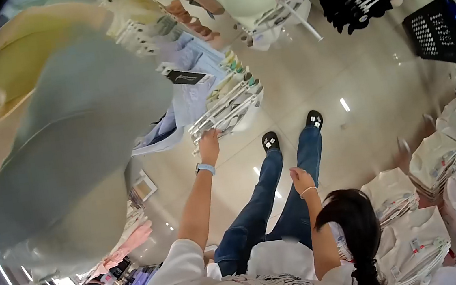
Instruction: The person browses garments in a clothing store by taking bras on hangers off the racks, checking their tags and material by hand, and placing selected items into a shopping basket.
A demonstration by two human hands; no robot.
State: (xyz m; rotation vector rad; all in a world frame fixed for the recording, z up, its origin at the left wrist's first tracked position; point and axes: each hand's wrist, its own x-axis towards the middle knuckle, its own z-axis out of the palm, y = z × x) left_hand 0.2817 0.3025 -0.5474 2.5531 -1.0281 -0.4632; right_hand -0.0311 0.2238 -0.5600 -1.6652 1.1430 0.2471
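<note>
L hand point(209, 140) at white hangers point(224, 107), left side, grip unclear; R hand point(302, 179) curled. Clothes point(190, 102) prob. light, soft; best held by hangers.

Hangers point(222, 107): smooth plastic with a slight gloss
Hanging garments point(192, 102): matt, soft-looking cloth
Tag point(187, 77): smooth paper or card
Floor point(346, 73): polished, glossy tile streaked with light
Shopping basket point(435, 31): perforated hard plastic
Jeans point(241, 237): matt denim

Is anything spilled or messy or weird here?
Nothing clearly stands out. The floor shows no spill, and the pale shirts at lower right sit in groups. The dark basket at upper right looks tilted, but this picture bends things, so I can't tell if it's tipped. The left hand is simply at the white hangers.
</note>
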